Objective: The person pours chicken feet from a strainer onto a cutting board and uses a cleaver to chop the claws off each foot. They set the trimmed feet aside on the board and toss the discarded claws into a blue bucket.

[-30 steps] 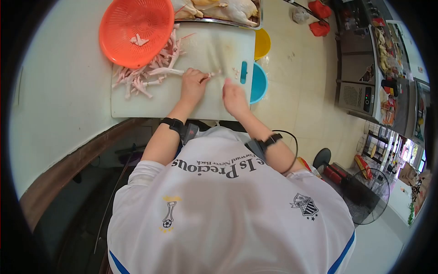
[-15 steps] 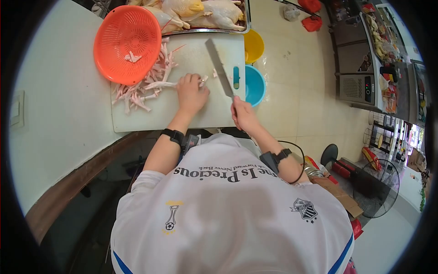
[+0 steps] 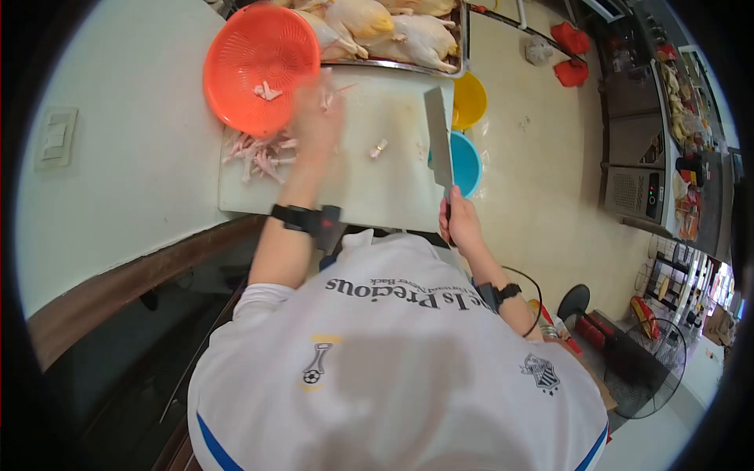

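While my right hand (image 3: 461, 222) grips the knife (image 3: 437, 141), my blurred left hand (image 3: 318, 118), grip unclear, hangs beside the colander (image 3: 259, 67).

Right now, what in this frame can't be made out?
- Left hand: motion-blurred in the head view; whether it holds a chicken foot is unclear.
- Knife handle: hidden inside the right hand.
- Tray of whole chickens: cut off by the top edge.
- Pile of chicken feet: partly covered by the orange colander.
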A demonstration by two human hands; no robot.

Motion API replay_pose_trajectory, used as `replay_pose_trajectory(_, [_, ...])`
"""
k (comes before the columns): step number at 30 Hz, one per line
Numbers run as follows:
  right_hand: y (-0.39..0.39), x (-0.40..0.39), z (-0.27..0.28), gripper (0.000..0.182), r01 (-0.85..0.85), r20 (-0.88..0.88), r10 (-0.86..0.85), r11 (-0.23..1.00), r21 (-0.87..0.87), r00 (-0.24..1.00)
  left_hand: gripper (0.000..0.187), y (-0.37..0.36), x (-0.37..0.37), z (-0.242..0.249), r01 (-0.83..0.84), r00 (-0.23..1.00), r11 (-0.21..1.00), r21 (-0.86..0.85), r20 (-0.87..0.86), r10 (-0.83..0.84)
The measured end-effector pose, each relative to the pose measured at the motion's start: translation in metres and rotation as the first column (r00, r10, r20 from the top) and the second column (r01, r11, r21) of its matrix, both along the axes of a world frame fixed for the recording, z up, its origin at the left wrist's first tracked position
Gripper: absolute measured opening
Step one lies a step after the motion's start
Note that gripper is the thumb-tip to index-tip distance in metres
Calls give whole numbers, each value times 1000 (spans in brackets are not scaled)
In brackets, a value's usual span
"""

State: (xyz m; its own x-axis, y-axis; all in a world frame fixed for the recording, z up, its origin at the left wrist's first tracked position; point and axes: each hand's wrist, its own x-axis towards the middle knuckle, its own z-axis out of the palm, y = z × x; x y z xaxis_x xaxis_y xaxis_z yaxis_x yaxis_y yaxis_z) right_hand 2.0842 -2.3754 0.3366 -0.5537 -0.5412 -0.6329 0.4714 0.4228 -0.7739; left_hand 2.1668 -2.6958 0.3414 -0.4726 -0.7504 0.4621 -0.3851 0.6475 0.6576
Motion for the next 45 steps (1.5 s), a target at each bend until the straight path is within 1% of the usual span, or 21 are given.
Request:
replay_pose_trajectory(1, [-3,0,-1,57,-28,5,28,999,-26,1000,35,-7,11,21,-138,986,966,-218,64,155])
replay_pose_trajectory(2, [-5,-1,-1,57,-56,8,57,997,-55,998,41,-9,19,35,-249,945,865,-436,89,316])
replay_pose_trajectory(3, [-8,-3,-1,57,-51,10,51,997,-52,999,41,-7,26,28,-243,946,868,-433,91,310])
replay_pose_trajectory(5, [-13,-5,1,57,-163,45,165,986,-34,985,44,5,41,-5,105,949,979,-178,313,-45])
replay_pose_trajectory(7, [-18,-5,-1,57,-182,30,183,983,-36,983,40,41,42,-39,284,871,937,202,355,-340])
replay_pose_trajectory(10, [-20,-2,-3,57,-239,6,240,971,-29,971,32,80,22,-67,284,815,920,268,438,-379])
replay_pose_trajectory(12, [-19,-1,3,56,-228,19,228,974,-7,974,24,92,10,-80,184,854,949,254,437,-283])
replay_pose_trajectory(14, [-9,-2,-2,60,-222,-17,222,972,-74,975,18,93,1,-77,179,862,952,250,426,-274])
replay_pose_trajectory(15, [3,-3,-18,66,-284,-106,284,959,16,953,17,91,5,-81,235,807,935,267,483,-341])
replay_pose_trajectory(16, [13,2,-26,71,-279,-409,285,957,76,867,18,93,8,-76,183,786,921,345,511,-347])
replay_pose_trajectory(17, [13,-3,-8,69,-232,-175,245,969,90,954,24,87,8,-80,291,693,940,178,639,-335])
replay_pose_trajectory(18, [23,-5,-24,68,-210,-104,205,977,-39,973,34,84,5,-87,219,748,955,200,594,-296])
replay_pose_trajectory(19, [28,-3,-20,67,-113,-46,112,993,-18,993,36,91,3,-71,208,726,945,254,608,-323])
replay_pose_trajectory(23, [45,-11,-11,64,-53,-20,52,993,-104,998,27,96,-5,-58,221,750,949,226,583,-314])
replay_pose_trajectory(25, [45,-12,-12,57,20,37,-18,998,-65,999,26,95,-5,-59,226,720,952,209,622,-307])
replay_pose_trajectory(29, [48,-18,-15,57,31,25,-28,993,-112,999,26,94,-2,-67,248,776,956,154,560,-292])
replay_pose_trajectory(35, [54,-24,-26,59,16,10,-16,994,-110,1000,25,96,-4,-66,211,741,955,207,603,-295])
replay_pose_trajectory(38, [59,-28,-31,58,22,12,-21,993,-115,1000,23,102,-7,-69,252,792,922,295,485,-371])
replay_pose_trajectory(40, [64,-31,-31,59,49,32,-47,995,-91,998,23,109,-18,-67,352,838,871,344,298,-456])
replay_pose_trajectory(43, [79,-36,-44,60,97,55,-91,989,-113,994,22,129,-41,-54,430,837,810,398,160,-523])
replay_pose_trajectory(45, [94,-40,-43,60,144,64,-138,985,-98,988,19,146,-64,-44,477,809,780,405,145,-570])
